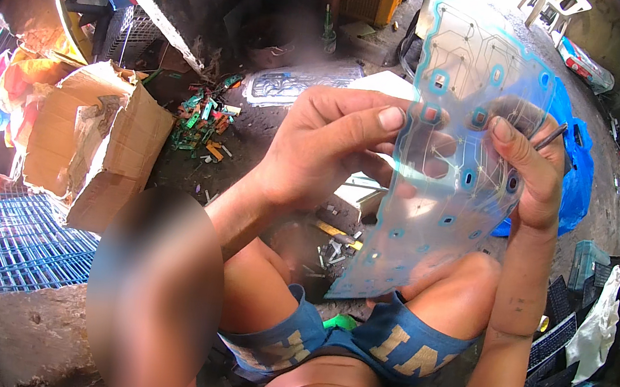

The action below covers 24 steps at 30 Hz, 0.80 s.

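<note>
In front of me I hold up a clear keyboard membrane (434, 202), a thin bendable sheet with printed circuit lines and blue-rimmed holes. My left hand (341, 139) pinches its left edge between thumb and fingers, some of which show through the plastic. On the other side my right hand (525, 163) grips the sheet, thumb on the near face and fingers behind. A thin dark rod (552, 136) sticks out by the right fingers; its other end is hidden. The sheet hangs tilted, its lower end over my lap.
Small green and orange scraps (206, 121) lie on the floor beyond my left arm, near an open cardboard box (90, 141). Another printed sheet (300, 86) lies farther off. A blue plastic bag (577, 178) is at right, dark keyboard parts (555, 327) lower right. Blue wire racks (25, 242) lie left.
</note>
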Motion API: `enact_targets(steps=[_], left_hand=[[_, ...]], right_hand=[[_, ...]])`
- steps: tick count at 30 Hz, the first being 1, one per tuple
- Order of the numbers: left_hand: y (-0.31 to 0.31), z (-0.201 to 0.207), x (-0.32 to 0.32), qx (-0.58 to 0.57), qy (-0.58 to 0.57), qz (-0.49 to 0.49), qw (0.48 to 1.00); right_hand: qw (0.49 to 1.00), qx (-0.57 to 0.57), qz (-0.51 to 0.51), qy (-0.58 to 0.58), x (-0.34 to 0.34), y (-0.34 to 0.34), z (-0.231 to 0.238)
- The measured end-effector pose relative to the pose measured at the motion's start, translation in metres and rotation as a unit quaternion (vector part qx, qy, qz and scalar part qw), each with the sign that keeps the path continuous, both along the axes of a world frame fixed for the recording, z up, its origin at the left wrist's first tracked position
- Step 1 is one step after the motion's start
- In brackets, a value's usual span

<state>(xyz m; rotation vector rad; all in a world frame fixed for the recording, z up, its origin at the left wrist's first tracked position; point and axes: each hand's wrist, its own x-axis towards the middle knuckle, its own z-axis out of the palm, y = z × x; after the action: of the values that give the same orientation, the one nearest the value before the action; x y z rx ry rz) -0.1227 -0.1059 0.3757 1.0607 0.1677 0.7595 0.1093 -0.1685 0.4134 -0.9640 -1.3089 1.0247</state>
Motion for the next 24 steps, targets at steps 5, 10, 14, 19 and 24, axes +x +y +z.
enact_targets(steps=[5,10,14,19,24], left_hand=[[-0.0019,0.0014,-0.0014,0.021,0.026,0.022,0.999],[-0.0013,-0.0007,-0.0005,0.047,0.04,0.038,0.997],[-0.0006,-0.0029,-0.0004,0.064,0.043,0.046,0.996],[0.0021,-0.0044,-0.0009,0.055,0.022,0.048,0.997],[0.0048,-0.0032,-0.0025,0.064,0.05,0.049,0.996]], right_hand=[[0.998,-0.042,0.053,-0.01,0.0063,0.0017,0.0044],[0.996,-0.057,0.063,0.007,0.0084,0.001,0.0021],[0.996,-0.065,0.054,0.002,0.0057,0.0014,0.0008],[0.997,-0.072,0.031,0.002,0.0017,0.0008,0.0027],[0.996,-0.058,0.061,0.024,0.0001,-0.0002,0.0041]])
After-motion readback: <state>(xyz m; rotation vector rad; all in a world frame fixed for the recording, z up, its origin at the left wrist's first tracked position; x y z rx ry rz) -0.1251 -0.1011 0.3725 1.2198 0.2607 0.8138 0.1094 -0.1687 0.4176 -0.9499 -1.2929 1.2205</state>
